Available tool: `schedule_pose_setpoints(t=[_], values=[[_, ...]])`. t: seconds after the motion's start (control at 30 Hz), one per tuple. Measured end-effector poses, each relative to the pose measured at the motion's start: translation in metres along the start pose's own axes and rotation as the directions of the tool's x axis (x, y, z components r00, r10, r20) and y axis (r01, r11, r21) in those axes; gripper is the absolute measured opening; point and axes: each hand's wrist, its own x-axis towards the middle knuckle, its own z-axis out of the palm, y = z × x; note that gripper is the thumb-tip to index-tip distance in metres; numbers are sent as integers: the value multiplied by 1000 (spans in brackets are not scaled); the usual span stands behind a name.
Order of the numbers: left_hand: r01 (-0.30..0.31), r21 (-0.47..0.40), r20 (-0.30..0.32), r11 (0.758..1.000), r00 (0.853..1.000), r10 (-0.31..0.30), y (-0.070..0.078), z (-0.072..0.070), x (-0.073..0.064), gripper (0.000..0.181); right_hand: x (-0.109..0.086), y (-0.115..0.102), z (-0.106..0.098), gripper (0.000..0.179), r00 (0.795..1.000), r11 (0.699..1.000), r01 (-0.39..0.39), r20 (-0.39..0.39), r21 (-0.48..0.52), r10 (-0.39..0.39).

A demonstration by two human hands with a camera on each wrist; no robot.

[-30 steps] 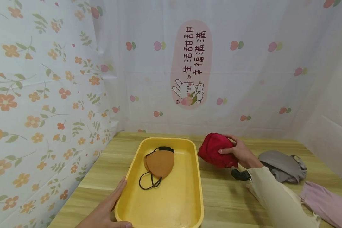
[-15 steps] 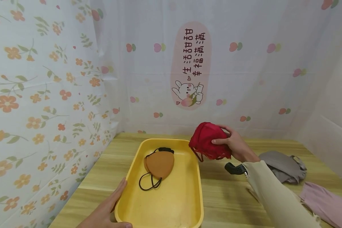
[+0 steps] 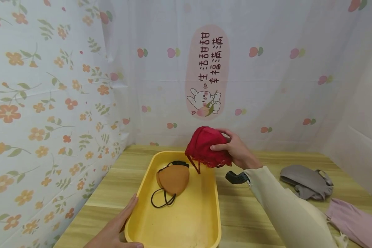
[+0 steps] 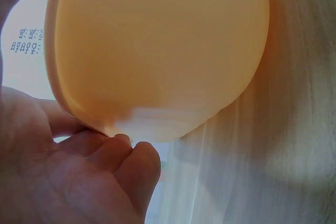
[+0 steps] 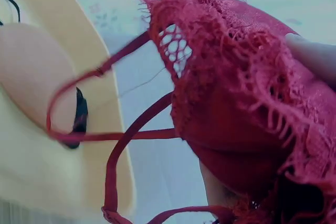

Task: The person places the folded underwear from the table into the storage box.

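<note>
My right hand holds a folded red lace bra in the air over the back right corner of a yellow tray. In the right wrist view, thin red straps dangle from the lace bra across the tray's rim. A brown bra, folded with cups together and black cord straps, lies inside the tray toward the back left. My left hand grips the tray's front left corner, fingers along the side and thumb at the front. The left wrist view has curled fingers at the tray's edge.
A grey folded garment lies on the wooden table at the right, with a pink cloth nearer the front. A black wrist-camera mount sticks out from the right sleeve. Printed curtains stand behind and at left.
My right hand has carried the red lace bra leftward and a bit up, from beside the tray to over its back right corner. My left hand and the tray stay put.
</note>
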Motion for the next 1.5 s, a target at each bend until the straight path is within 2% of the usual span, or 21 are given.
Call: schedule_pose_setpoints(t=[0.17, 0.47, 0.67, 0.9, 1.03, 1.17, 1.3, 1.4, 1.5], values=[[0, 31, -10, 1000, 1000, 1, -2, 1, 0, 103, 9, 3, 23, 76, 1000, 1000, -16, 11, 8, 16], [38, -33, 19, 999, 999, -37, 1, -2, 1, 102, 20, 17, 55, 73, 999, 999, -39, 9, -27, 40], [54, -70, 31, 996, 998, -52, 1, -2, 2, 103, 29, 28, 77, 72, 998, 994, -57, -1, -89, 57], [5, 2, -13, 1000, 1000, -5, 0, 0, 1, 103, 36, 49, 102, 71, 996, 977, -91, -26, -192, 88], [7, 8, -18, 1000, 1000, -7, 1, 0, 2, 103, 36, 57, 113, 69, 996, 966, -91, -38, -243, 84], [30, -41, 4, 999, 1000, -30, 1, 0, 2, 103, 36, 61, 121, 70, 998, 930, -55, -30, -364, 47], [50, -92, 25, 994, 999, -48, 1, 0, 3, 104, 37, 64, 127, 71, 1000, 859, 11, -9, -512, -18], [49, -83, 17, 995, 999, -47, 1, 1, 2, 105, 38, 68, 129, 68, 997, 798, 66, 13, -599, -73], [39, -83, 11, 996, 999, -39, 1, 1, 1, 104, 38, 71, 131, 65, 997, 750, 75, 27, -657, -75]])
